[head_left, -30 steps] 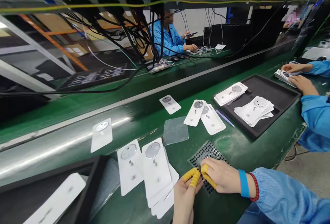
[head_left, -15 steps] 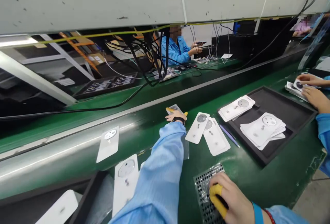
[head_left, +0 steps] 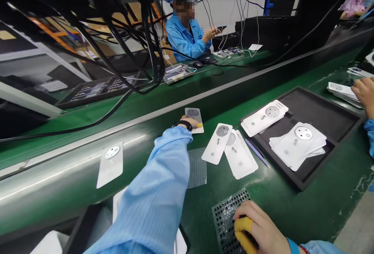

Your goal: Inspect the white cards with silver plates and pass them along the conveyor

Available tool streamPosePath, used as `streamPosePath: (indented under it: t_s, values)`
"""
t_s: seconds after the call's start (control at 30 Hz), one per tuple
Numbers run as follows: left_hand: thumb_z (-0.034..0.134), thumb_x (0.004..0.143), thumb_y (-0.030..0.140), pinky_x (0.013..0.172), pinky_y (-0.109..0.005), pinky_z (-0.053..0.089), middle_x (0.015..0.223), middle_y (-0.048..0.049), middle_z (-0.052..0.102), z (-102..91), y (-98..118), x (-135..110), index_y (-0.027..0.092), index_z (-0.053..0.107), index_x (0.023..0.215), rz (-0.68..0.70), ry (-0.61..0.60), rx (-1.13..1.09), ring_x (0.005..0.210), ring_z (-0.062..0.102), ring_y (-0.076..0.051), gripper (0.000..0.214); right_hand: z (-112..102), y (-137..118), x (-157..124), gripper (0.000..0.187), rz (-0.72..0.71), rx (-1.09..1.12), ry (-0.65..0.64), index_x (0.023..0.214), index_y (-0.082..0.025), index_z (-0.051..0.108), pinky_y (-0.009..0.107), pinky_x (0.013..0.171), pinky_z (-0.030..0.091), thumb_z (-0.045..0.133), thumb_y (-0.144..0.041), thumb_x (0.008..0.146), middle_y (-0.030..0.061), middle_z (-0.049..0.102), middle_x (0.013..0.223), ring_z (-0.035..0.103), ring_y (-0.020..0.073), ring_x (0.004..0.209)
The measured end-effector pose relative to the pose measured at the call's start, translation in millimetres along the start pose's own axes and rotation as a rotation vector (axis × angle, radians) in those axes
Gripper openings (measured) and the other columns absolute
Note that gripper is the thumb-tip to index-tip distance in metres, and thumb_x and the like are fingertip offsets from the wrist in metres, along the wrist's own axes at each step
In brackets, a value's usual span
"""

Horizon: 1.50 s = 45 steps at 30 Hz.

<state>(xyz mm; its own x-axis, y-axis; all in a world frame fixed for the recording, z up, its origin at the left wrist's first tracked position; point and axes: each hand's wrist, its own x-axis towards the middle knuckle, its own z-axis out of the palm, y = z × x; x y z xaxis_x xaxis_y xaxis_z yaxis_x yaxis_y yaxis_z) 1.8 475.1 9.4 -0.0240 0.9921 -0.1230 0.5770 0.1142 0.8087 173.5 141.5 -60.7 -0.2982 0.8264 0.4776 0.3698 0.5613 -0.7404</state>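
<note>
My left hand (head_left: pixel 190 121) reaches far forward, its arm stretched across the bench. It rests on the lower part of a white phone-back-shaped panel (head_left: pixel 193 112) with a grey round patch, and a yellow-covered digit lies apart on the panel's surface. Some of its fingers are hidden. Close to me, my right hand (head_left: pixel 257 223) is curled over a sheet of black dots (head_left: pixel 230 207) under clear film. Its yellow-covered fingers are bent together; whatever is between them cannot be made out. Between the hands are white panels (head_left: pixel 216 143) and a textured clear sheet (head_left: pixel 198 168).
Right of centre, a black tray (head_left: pixel 302 186) holds stacked white panels (head_left: pixel 298 145), with purple tweezers (head_left: pixel 257 152) beside it. Another panel (head_left: pixel 110 166) lies on the left. A co-worker's hand (head_left: pixel 365 92) touches panels at far right. Cables (head_left: pixel 152 51) hang ahead; a person (head_left: pixel 187 32) sits opposite.
The view has shifted downward. My left hand's fingers were spread at the far panel's sides; now more of that panel shows. My right hand stays curled over the dotted sheet.
</note>
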Motion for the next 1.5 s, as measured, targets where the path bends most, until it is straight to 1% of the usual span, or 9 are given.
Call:
streamPosePath:
  t_s: [0.1, 0.23, 0.37, 0.5, 0.83, 1.03, 1.2, 1.37, 1.5]
  values:
    - [0.064, 0.088, 0.025, 0.081, -0.042, 0.056, 0.117, -0.0095, 0.063, -15.0, 0.8, -35.7, 0.014, 0.059, 0.118, -0.066, -0.063, -0.048, 0.097, 0.065, -0.022, 0.031, -6.7, -0.9, 1.8, 0.014, 0.052, 0.033, 0.066, 0.098, -0.019, 0.052, 0.034, 0.072, 0.053, 0.047, -0.008, 0.091, 0.0094, 0.059, 0.093, 0.055, 0.0191, 0.082]
    - [0.076, 0.071, 0.014, 0.084, -0.037, 0.056, 0.122, -0.0117, 0.064, -24.6, -12.9, -150.0, 0.013, 0.047, 0.129, -0.020, -0.148, -0.218, 0.104, 0.065, -0.026, 0.065, -24.6, -12.2, 22.9, 0.018, 0.094, 0.067, 0.197, 0.097, -0.020, 0.057, 0.035, 0.080, 0.053, 0.051, -0.005, 0.089, 0.0077, 0.060, 0.096, 0.059, 0.0182, 0.088]
    - [0.080, 0.060, 0.028, 0.095, -0.040, 0.051, 0.127, -0.0137, 0.063, -4.0, -28.2, -279.1, 0.017, 0.044, 0.130, -0.104, -0.071, -0.504, 0.116, 0.061, -0.032, 0.079, -32.9, -29.3, 50.2, 0.010, 0.079, 0.044, 0.319, 0.090, -0.021, 0.061, 0.038, 0.083, 0.052, 0.058, -0.012, 0.088, 0.0071, 0.060, 0.098, 0.059, 0.0196, 0.094]
    - [0.081, 0.059, 0.027, 0.097, -0.038, 0.050, 0.122, -0.0118, 0.066, 23.3, -39.5, -349.5, 0.021, 0.052, 0.122, -0.262, -0.011, -0.612, 0.115, 0.062, -0.031, 0.069, -18.6, -41.9, 54.0, 0.011, 0.069, 0.080, 0.337, 0.091, -0.022, 0.065, 0.043, 0.096, 0.049, 0.061, -0.013, 0.086, 0.0083, 0.055, 0.113, 0.057, 0.0215, 0.107]
    - [0.070, 0.075, 0.023, 0.088, -0.030, 0.053, 0.105, -0.0080, 0.074, 41.1, -70.2, -383.3, 0.023, 0.060, 0.114, -0.061, 0.083, -0.452, 0.102, 0.069, -0.027, 0.041, 0.3, -48.2, 37.6, 0.008, 0.064, 0.199, 0.289, 0.090, -0.023, 0.066, 0.046, 0.100, 0.048, 0.064, -0.017, 0.086, 0.0081, 0.045, 0.127, 0.050, 0.0249, 0.121]
    - [0.075, 0.068, 0.021, 0.098, -0.038, 0.047, 0.089, -0.0075, 0.073, 44.4, -77.0, -390.2, 0.024, 0.065, 0.106, -0.090, 0.180, -0.408, 0.101, 0.068, -0.032, 0.040, 0.2, -48.1, 38.9, 0.007, 0.036, 0.326, 0.225, 0.088, -0.022, 0.060, 0.040, 0.081, 0.057, 0.064, -0.028, 0.089, 0.0093, 0.048, 0.122, 0.061, 0.0200, 0.096]
    - [0.072, 0.072, 0.021, 0.097, -0.038, 0.047, 0.094, -0.0071, 0.074, 45.9, -79.8, -394.3, 0.025, 0.067, 0.104, -0.013, 0.192, -0.359, 0.085, 0.071, -0.028, 0.032, 2.7, -48.6, 38.7, 0.035, 0.138, 0.633, 0.225, 0.098, -0.028, 0.038, 0.027, 0.060, 0.060, 0.070, -0.034, 0.084, 0.0027, 0.053, 0.103, 0.064, 0.0115, 0.073]
    - [0.071, 0.074, 0.020, 0.090, -0.032, 0.052, 0.096, -0.0061, 0.075, 46.9, -78.0, -392.9, 0.025, 0.066, 0.107, 0.034, 0.178, -0.399, 0.086, 0.073, -0.026, 0.033, -0.6, -49.7, 39.6, 0.036, 0.153, 0.719, 0.154, 0.103, -0.029, 0.036, 0.025, 0.060, 0.062, 0.068, -0.029, 0.087, -0.0021, 0.058, 0.088, 0.068, 0.0102, 0.068]
    - [0.077, 0.065, 0.022, 0.097, -0.037, 0.052, 0.105, -0.0074, 0.073, 47.4, -79.0, -392.2, 0.025, 0.065, 0.106, -0.104, 0.213, -0.475, 0.106, 0.067, -0.032, 0.043, -3.1, -50.1, 38.8, 0.040, 0.173, 0.734, 0.157, 0.106, -0.029, 0.036, 0.030, 0.064, 0.064, 0.071, -0.028, 0.085, -0.0020, 0.062, 0.087, 0.071, 0.0126, 0.072]
